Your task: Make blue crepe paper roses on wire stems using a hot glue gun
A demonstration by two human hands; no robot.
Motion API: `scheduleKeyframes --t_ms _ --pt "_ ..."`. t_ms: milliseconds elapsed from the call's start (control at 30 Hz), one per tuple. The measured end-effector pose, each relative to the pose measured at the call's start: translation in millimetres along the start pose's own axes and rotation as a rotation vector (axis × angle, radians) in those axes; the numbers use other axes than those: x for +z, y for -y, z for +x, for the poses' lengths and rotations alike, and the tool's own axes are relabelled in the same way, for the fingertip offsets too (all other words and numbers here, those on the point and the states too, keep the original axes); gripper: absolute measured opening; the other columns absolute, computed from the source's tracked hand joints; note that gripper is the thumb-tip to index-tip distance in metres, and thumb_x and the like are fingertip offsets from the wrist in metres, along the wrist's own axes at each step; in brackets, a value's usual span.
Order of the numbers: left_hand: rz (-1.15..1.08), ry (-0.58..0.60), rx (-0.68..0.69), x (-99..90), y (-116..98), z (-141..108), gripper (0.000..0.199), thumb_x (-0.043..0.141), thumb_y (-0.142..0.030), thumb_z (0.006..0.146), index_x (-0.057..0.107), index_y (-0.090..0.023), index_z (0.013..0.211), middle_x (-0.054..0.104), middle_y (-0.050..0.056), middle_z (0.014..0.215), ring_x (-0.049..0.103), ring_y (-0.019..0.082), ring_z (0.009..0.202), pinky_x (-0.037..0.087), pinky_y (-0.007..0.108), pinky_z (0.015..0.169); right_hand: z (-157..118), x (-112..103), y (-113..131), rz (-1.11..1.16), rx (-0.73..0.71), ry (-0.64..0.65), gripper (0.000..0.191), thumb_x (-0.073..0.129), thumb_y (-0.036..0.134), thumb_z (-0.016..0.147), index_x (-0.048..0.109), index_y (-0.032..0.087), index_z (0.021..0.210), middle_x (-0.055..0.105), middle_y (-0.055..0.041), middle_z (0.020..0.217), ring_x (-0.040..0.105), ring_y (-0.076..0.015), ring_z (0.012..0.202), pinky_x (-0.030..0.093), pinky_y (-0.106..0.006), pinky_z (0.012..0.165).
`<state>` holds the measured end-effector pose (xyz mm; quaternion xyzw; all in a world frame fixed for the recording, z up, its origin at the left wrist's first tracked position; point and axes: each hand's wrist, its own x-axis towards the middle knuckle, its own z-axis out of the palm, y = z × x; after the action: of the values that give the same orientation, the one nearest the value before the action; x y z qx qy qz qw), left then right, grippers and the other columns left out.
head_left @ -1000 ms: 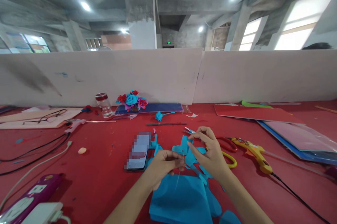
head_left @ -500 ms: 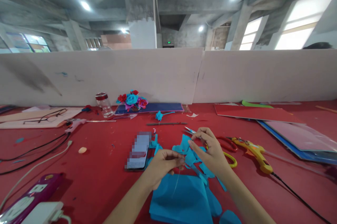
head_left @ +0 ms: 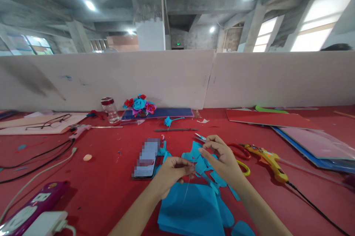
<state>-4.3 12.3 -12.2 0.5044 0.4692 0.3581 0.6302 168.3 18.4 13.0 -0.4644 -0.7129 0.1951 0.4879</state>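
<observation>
My left hand [head_left: 176, 172] is closed in a pinch on a thin pale thread [head_left: 186, 191], whose loose end hangs below the fingers. To its right, my right hand [head_left: 219, 156] has its thumb and fingertips close together; what they hold, if anything, is too small to make out. Several cut blue paper pieces [head_left: 200, 165] lie beneath and between the hands. Nearer to me is a stack of blue paper [head_left: 192, 208]. Scissors with red and yellow handles [head_left: 244, 169] lie partly hidden behind my right hand.
A phone [head_left: 146, 159] lies left of my hands. Farther back are a blue paper flower [head_left: 168, 121], a thin stick [head_left: 176, 130], a flower arrangement [head_left: 140, 104] and a glass jar [head_left: 110, 112]. A yellow glue gun [head_left: 267, 160] lies right; a purple power strip [head_left: 34, 206] sits front left.
Both hands stay nearly in place. The fingers of my right hand shift very slightly, and the view moves a little.
</observation>
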Motion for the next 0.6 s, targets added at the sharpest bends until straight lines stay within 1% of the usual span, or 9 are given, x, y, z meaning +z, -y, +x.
scheduleKeyframes --t_ms 167,367,600 --pt "0.009 0.017 0.019 -0.9 0.5 -0.4 0.027 0.073 -0.034 0.060 0.070 -0.014 0.077 0.066 0.003 0.064 0.056 0.012 0.059 0.031 0.018 0.045 0.3 0.8 -1.9 0.001 0.027 -0.012 0.021 0.053 0.036 0.080 0.055 0.019 0.068 0.044 -0.0023 0.080 0.051 -0.0171 0.075 0.043 -0.029 0.068" --pt "0.004 0.050 0.035 -0.8 -1.2 -1.2 0.018 0.070 -0.030 0.063 0.069 -0.014 0.070 0.065 0.003 0.060 0.056 0.011 0.057 0.028 0.018 0.043 0.3 1.9 -6.9 -0.065 -0.011 -0.071 0.019 0.055 0.034 0.079 0.056 0.019 0.069 0.046 -0.0030 0.081 0.052 -0.0181 0.078 0.042 -0.031 0.073" --pt "-0.075 0.082 0.007 -2.6 -2.6 -2.4 0.021 0.072 -0.030 0.060 0.069 -0.013 0.072 0.066 0.004 0.066 0.058 0.011 0.060 0.026 0.017 0.042 0.4 2.3 -7.5 -0.079 -0.030 -0.104 0.017 0.056 0.033 0.079 0.058 0.019 0.070 0.046 -0.0032 0.083 0.051 -0.0176 0.081 0.042 -0.030 0.073"
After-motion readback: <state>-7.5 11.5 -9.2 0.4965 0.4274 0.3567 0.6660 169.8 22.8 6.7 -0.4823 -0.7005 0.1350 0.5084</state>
